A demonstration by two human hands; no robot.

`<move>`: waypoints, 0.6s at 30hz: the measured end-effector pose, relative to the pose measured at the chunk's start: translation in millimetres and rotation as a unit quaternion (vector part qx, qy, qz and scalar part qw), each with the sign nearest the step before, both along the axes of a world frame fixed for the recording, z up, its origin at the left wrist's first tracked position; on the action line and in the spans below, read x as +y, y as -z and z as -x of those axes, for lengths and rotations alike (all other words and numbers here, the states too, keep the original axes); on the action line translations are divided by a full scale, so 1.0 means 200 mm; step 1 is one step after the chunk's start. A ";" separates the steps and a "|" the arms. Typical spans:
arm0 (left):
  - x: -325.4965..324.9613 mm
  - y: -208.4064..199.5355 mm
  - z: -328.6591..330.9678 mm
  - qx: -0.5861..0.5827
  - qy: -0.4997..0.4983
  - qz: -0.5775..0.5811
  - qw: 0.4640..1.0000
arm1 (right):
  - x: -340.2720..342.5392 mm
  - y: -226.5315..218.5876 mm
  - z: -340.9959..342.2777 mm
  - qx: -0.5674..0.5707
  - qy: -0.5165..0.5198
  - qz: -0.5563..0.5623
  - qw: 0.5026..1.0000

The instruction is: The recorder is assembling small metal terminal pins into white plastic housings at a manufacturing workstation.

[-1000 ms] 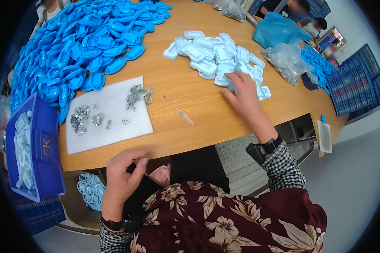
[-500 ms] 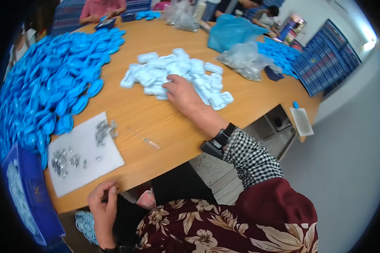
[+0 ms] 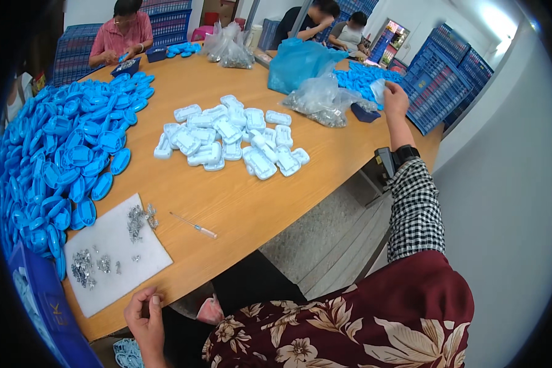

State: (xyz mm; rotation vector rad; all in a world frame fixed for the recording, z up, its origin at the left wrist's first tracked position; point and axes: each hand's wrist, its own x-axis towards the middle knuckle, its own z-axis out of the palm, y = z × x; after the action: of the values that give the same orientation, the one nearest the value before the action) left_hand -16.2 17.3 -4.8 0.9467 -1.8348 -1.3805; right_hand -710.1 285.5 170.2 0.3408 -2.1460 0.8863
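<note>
My right hand is raised at the far right, beyond the grey bags, its fingers closed on a flat white piece whose kind I cannot make out. My left hand is at the near table edge, fingers loosely curled, thumb apart from the forefinger, nothing visible between them. Beside it lies a white mat with small metal parts in little heaps. A thin needle-like tool with a clear end rests right of the mat. Pale blue plastic casings are piled mid-table.
Bright blue oval shells heap up on the left, above a blue crate. A blue bag and a clear bag of parts stand at the back right, near stacked crates. Other people sit across the table.
My right hand has left the pale casings and moved far right, and now holds the white piece. My left hand stays near the table edge. The view has shifted.
</note>
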 end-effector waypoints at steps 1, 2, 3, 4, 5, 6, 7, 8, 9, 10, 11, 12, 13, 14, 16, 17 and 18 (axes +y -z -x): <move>0.00 -0.01 0.00 0.001 0.003 -0.007 1.000 | 0.07 -0.01 0.00 -0.004 0.018 -0.010 1.000; 0.00 -0.01 0.01 0.000 0.007 -0.014 1.000 | 0.11 0.00 -0.02 -0.011 0.036 -0.020 0.999; -0.01 -0.01 0.01 0.002 0.017 -0.017 1.000 | 0.15 0.04 0.00 -0.034 -0.022 0.020 0.999; -0.02 -0.01 0.02 0.004 0.027 -0.021 0.999 | 0.18 0.09 0.01 -0.057 -0.079 0.060 0.993; -0.03 -0.01 0.03 0.005 0.037 -0.025 0.999 | 0.22 0.15 0.02 -0.080 -0.136 0.098 0.983; -0.03 -0.02 0.04 0.019 0.043 -0.035 0.998 | 0.20 0.22 0.01 -0.112 -0.195 0.114 0.968; -0.03 -0.04 0.06 0.028 0.049 -0.045 0.997 | 0.14 0.32 -0.04 -0.148 -0.253 0.130 0.947; -0.03 -0.07 0.04 0.031 0.044 -0.052 0.997 | -0.04 0.38 -0.25 -0.227 -0.323 0.161 0.905; -0.03 -0.09 0.06 0.037 0.057 -0.060 0.996 | -0.13 0.46 -0.37 -0.242 -0.388 0.150 0.877; -0.03 -0.12 0.02 0.037 0.047 -0.061 0.996 | -0.39 0.41 -0.75 -0.309 -0.414 0.124 0.847; -0.04 -0.14 0.05 0.043 0.061 -0.068 0.995 | -0.47 0.42 -0.93 -0.353 -0.461 0.090 0.809; -0.05 -0.16 0.08 0.049 0.082 -0.080 0.992 | -0.57 0.38 -1.17 -0.436 -0.493 0.085 0.748; -0.06 -0.18 0.13 0.058 0.111 -0.094 0.988 | -0.62 0.39 -1.35 -0.497 -0.533 0.114 0.675; -0.05 -0.21 0.16 0.061 0.126 -0.103 0.985 | -0.71 0.45 -1.50 -0.541 -0.582 0.101 0.598; -0.01 -0.26 0.27 0.119 0.158 -0.081 0.977 | -0.80 0.54 -1.76 -0.615 -0.642 0.146 0.434; 0.01 -0.26 0.31 0.148 0.172 -0.067 0.972 | -0.85 0.57 -1.87 -0.636 -0.666 0.168 0.352; 0.01 -0.25 0.31 0.144 0.175 -0.091 0.970 | -0.90 0.61 -1.95 -0.653 -0.679 0.163 0.294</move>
State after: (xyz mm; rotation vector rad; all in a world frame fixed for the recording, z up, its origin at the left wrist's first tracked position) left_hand -78.4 19.4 44.5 0.4832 -1.7256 -1.8209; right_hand -320.2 106.1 48.4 1.9322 -2.1188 3.5464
